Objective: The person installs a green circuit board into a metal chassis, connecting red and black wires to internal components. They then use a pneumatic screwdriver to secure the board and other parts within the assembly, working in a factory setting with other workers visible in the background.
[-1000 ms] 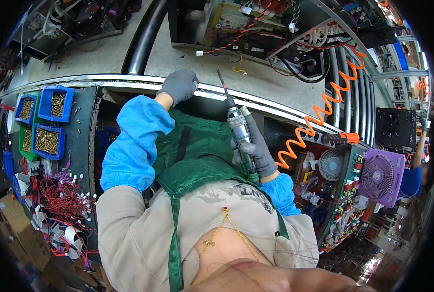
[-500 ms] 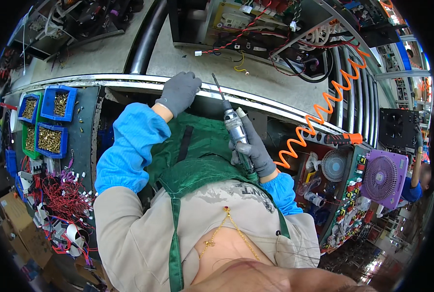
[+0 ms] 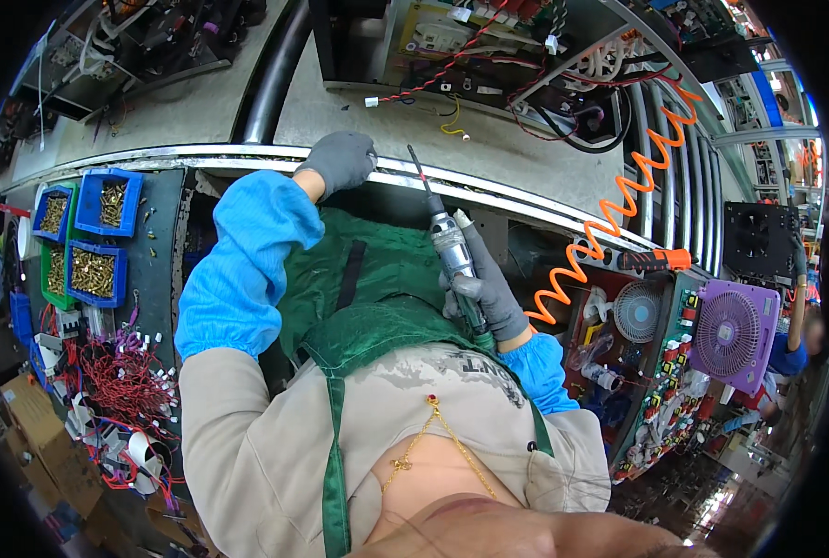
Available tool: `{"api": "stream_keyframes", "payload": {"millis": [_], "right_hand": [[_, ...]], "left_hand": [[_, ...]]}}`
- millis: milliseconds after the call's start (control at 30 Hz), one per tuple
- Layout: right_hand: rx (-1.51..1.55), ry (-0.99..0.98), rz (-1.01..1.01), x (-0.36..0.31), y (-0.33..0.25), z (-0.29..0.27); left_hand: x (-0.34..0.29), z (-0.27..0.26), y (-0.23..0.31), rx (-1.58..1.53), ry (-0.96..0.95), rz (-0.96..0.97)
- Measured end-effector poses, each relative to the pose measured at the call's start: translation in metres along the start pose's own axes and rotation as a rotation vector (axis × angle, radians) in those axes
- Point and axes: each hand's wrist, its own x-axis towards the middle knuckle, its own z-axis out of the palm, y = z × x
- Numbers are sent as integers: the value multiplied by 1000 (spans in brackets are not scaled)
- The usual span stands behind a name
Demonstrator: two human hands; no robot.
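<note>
In a grey glove, my right hand (image 3: 491,302) is wrapped round a power screwdriver (image 3: 451,244) with a silver body and green lower end. Its long thin bit points up and away, toward the metal edge rail (image 3: 452,191) of the workbench. My left hand (image 3: 342,162), also gloved in grey, rests by that rail with its fingers curled in. Whatever may be between those fingers is hidden. Beyond both hands stands an open metal chassis (image 3: 517,93) with boards and wiring. A red twisted wire with a white plug (image 3: 372,102) hangs out of it over the bench top.
Blue bins (image 3: 98,270) of brass-coloured screws stand at left, above a heap of red wires (image 3: 131,381). An orange coiled hose (image 3: 610,219) stretches across the right. A purple fan (image 3: 733,335) stands beside a rack of parts. Another person's arm (image 3: 796,316) shows at far right.
My left hand has shifted slightly up and to the left, along with its sleeve. The right hand and screwdriver have hardly moved.
</note>
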Motion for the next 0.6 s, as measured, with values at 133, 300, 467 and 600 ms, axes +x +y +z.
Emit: {"api": "stream_keyframes", "payload": {"millis": [133,300,467,600], "right_hand": [[-8,-24,55,-4,-2,0],[-12,-23,39,-4,2,-3],[-43,-38,68,-2,3,-3],[-98,-108,163,-1,-7,2]], "left_hand": [[0,16,-23,-9,136,117],[8,4,-18,-10,-34,3],[-3,2,-12,-135,146,85],[-9,14,-27,-218,355,289]]}}
